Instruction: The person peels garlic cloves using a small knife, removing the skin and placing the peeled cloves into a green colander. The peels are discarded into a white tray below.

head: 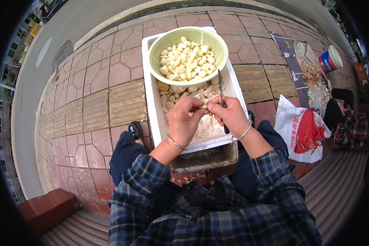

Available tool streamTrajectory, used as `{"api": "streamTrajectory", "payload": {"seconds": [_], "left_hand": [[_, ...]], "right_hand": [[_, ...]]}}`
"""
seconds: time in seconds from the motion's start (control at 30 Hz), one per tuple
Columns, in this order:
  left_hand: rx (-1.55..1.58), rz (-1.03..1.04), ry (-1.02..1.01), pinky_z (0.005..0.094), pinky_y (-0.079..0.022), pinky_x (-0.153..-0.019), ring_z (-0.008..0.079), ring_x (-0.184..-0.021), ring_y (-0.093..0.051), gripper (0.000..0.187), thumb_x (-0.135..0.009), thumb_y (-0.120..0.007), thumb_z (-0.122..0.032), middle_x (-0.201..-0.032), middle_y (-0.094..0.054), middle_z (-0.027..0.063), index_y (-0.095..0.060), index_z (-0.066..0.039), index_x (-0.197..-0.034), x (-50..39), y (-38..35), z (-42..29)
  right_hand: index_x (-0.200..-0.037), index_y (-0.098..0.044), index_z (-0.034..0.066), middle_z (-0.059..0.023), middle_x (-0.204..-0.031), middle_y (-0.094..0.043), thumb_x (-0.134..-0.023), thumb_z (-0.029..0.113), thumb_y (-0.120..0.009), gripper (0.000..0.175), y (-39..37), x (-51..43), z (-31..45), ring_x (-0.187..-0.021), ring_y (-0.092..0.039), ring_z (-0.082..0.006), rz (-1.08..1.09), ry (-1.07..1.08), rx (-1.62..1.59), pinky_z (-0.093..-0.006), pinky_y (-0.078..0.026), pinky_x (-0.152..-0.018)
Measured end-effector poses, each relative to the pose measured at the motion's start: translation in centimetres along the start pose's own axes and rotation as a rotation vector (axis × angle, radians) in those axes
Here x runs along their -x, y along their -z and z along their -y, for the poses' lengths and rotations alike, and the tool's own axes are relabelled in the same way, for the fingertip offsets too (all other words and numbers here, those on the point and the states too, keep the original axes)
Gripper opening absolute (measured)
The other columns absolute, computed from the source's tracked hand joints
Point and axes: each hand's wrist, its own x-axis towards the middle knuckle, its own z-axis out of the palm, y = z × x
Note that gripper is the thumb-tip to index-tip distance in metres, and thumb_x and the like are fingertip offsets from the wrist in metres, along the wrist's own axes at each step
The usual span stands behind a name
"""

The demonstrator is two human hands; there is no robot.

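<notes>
Over a white foam box (150, 123), my left hand (187, 118) and my right hand (229, 113) meet, and their fingertips pinch one small pale garlic clove (204, 107) between them. A narrow knife (220, 84) is also held in my right hand, blade pointing away from me and dark handle end below the palm. A pale green plastic colander (224, 58) rests across the far part of the box, holding many peeled garlic cloves (187, 61). Unpeeled garlic and loose skins (207, 127) lie in the box under my hands, which partly hide them.
A grimy tub (215, 158) sits beneath the box's near end. To the right are a white woven sack (283, 118) with a red bag (309, 132) on it, a spread sheet (284, 58) with skins, and a white bucket (330, 60). Another person (350, 126) sits at far right.
</notes>
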Motion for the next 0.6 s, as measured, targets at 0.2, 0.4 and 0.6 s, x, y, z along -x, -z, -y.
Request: {"api": "streamTrajectory", "payload": {"seconds": [0.2,0.4,0.6], "left_hand": [[-0.025,0.037,0.018,0.0242,-0.051,-0.061,0.0147,-0.069,-0.062,0.016,-0.071,-0.067,0.007,-0.078,-0.059,0.0082,-0.059,0.001,-0.084,0.24,0.01,0.28],[0.097,0.169,0.106,0.0231,-0.052,-0.065,0.0119,-0.074,-0.061,0.013,-0.077,-0.062,0.007,-0.087,-0.061,0.0083,-0.057,0.004,-0.088,0.35,-0.01,0.7],[0.183,0.098,0.154,0.0248,-0.05,-0.06,0.0142,-0.067,-0.061,0.012,-0.074,-0.066,0.003,-0.077,-0.061,0.0079,-0.058,0.0,-0.083,0.4,-0.39,0.52]], "right_hand": [[-0.082,-0.059,-0.0009,0.0,-0.058,-0.052,-0.08,0.017,-0.066,0.019,0.1,-0.19,-0.27,-0.044,-0.044,-0.0045,-0.043,0.02,-0.004,-0.0188,-0.035,-0.038],[-0.083,-0.059,-0.001,0.0007,-0.058,-0.051,-0.08,0.014,-0.066,0.017,0.41,-0.19,-0.2,-0.044,-0.043,-0.0043,-0.043,0.03,-0.008,-0.0182,-0.035,-0.038],[-0.082,-0.056,0.0018,-0.0002,-0.064,-0.052,-0.08,0.015,-0.064,0.015,0.55,-0.31,-0.02,-0.048,-0.044,-0.0043,0.003,-0.061,-0.221,-0.0174,-0.034,-0.039]]}}
